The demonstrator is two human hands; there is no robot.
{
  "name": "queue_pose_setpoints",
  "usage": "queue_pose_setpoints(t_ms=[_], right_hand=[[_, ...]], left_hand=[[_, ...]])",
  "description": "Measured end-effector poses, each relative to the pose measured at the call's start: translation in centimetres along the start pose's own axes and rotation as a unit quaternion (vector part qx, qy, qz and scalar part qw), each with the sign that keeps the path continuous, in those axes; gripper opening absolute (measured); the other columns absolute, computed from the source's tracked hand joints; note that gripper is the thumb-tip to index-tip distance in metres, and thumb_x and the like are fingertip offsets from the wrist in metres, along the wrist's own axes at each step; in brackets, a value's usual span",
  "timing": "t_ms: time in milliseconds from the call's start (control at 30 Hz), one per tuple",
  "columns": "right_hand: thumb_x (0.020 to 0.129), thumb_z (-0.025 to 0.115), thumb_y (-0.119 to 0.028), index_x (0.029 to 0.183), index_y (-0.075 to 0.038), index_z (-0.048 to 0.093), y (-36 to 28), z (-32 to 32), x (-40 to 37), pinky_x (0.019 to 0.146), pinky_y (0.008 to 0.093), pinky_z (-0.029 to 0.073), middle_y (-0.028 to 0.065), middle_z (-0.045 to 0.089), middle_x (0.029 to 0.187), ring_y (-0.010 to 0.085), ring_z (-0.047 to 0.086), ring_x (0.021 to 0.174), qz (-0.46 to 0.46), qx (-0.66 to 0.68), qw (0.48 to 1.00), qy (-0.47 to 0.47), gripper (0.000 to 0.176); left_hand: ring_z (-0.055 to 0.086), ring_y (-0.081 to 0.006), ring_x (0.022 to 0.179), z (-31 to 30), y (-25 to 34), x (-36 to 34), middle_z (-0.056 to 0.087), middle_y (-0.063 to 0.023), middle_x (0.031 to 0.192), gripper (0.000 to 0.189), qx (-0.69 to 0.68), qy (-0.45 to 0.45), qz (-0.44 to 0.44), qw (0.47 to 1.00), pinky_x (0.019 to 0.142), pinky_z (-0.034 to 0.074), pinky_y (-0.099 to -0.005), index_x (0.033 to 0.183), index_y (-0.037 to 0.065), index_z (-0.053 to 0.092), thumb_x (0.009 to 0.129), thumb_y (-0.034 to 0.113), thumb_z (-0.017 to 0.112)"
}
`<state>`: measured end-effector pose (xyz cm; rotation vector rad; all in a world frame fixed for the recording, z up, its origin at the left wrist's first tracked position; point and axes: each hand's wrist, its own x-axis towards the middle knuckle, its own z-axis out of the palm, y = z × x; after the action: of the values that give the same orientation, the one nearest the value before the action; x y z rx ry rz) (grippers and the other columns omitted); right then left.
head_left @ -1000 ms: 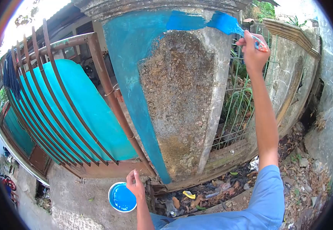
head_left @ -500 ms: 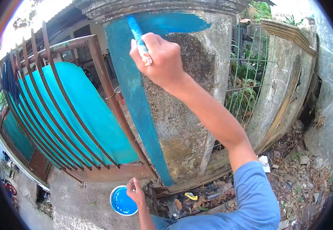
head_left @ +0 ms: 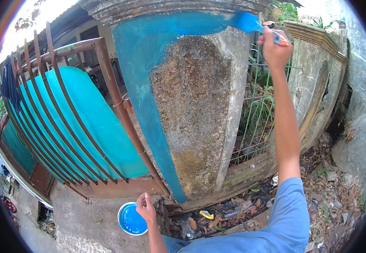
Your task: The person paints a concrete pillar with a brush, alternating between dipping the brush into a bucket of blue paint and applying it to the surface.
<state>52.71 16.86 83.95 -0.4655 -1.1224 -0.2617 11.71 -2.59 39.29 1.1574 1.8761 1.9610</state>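
Note:
My right hand (head_left: 276, 47) grips the handle of a paintbrush (head_left: 247, 22), whose blue-coated bristles press against the top right corner of a concrete pillar (head_left: 200, 105). Blue paint covers the pillar's left edge and a band along its top; the middle is rough, bare and stained. Low in the view, my left hand (head_left: 146, 207) is held with its fingers curled together beside the rim of a white bucket (head_left: 121, 225) of blue paint. Whether those fingers hold anything is hidden.
Left of the pillar stands a brown metal gate (head_left: 107, 80) with turquoise sheeting (head_left: 82, 122). A green wire fence (head_left: 257, 105) and a second pillar (head_left: 305, 92) are to the right. Leaves and litter (head_left: 233, 211) lie along the base.
My right hand has swept the brush rightward along the pillar's top, from the left part to the right corner. The blue band now reaches farther right. My left hand stays by the bucket.

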Motion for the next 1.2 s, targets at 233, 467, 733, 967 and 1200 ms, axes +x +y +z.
queue_pose_setpoints(t_ms=[233, 467, 733, 967, 1200], right_hand=[[0.084, 0.062, -0.024, 0.075, -0.005, 0.059, -0.8, 1.4, -0.7, 0.046, 0.0312, 0.051, 0.0127, 0.061, 0.054, 0.023, 0.063, 0.047, -0.212, -0.263, 0.941, 0.017, 0.021], [0.083, 0.06, -0.017, 0.067, -0.006, 0.05, -9.1, 13.1, -7.8, 0.032, 0.0276, 0.042, 0.0056, 0.052, 0.048, 0.0137, 0.053, 0.037, -0.257, -0.05, 0.963, -0.062, 0.022], [0.083, 0.061, -0.017, 0.07, -0.006, 0.056, -11.4, 15.1, -9.4, 0.04, 0.0282, 0.048, 0.0064, 0.058, 0.052, 0.0163, 0.06, 0.043, -0.197, 0.123, 0.971, -0.061, 0.018], [0.086, 0.065, -0.022, 0.08, -0.001, 0.064, -2.6, 5.6, -5.5, 0.047, 0.0246, 0.051, 0.007, 0.066, 0.062, 0.0119, 0.066, 0.055, 0.005, 0.051, 0.997, -0.062, 0.021], [0.084, 0.066, -0.02, 0.078, -0.002, 0.063, -0.4, -0.4, -1.8, 0.048, 0.0259, 0.05, 0.0077, 0.065, 0.06, 0.0136, 0.065, 0.053, 0.01, -0.035, 0.998, 0.061, 0.019]], left_hand=[[0.06, -0.0163, 0.077, 0.6, 1.5, -1.0, 0.067, -0.0109, 0.092, 0.023, -0.017, -0.034, -0.037, 0.999, 0.067, 0.047, -0.0292, 0.091, -0.003, 0.066, 0.088, 0.019, 0.062], [0.06, -0.0155, 0.078, -0.2, 1.5, -1.3, 0.066, -0.011, 0.093, 0.022, -0.04, -0.042, -0.025, 0.998, 0.068, 0.047, -0.0279, 0.09, -0.003, 0.066, 0.089, 0.018, 0.062], [0.059, -0.0131, 0.074, -1.4, 0.9, -1.4, 0.066, -0.0102, 0.094, 0.021, -0.077, -0.014, -0.034, 0.996, 0.066, 0.046, -0.0265, 0.089, -0.003, 0.065, 0.089, 0.017, 0.061], [0.06, -0.0142, 0.078, -1.4, 1.3, -1.7, 0.066, -0.0107, 0.094, 0.021, -0.04, -0.033, -0.041, 0.998, 0.068, 0.048, -0.0268, 0.088, -0.003, 0.066, 0.088, 0.017, 0.062], [0.061, -0.0161, 0.08, -1.1, 0.9, -1.7, 0.067, -0.0125, 0.097, 0.021, -0.02, -0.053, -0.04, 0.998, 0.067, 0.048, -0.0275, 0.088, -0.003, 0.066, 0.088, 0.018, 0.063]])
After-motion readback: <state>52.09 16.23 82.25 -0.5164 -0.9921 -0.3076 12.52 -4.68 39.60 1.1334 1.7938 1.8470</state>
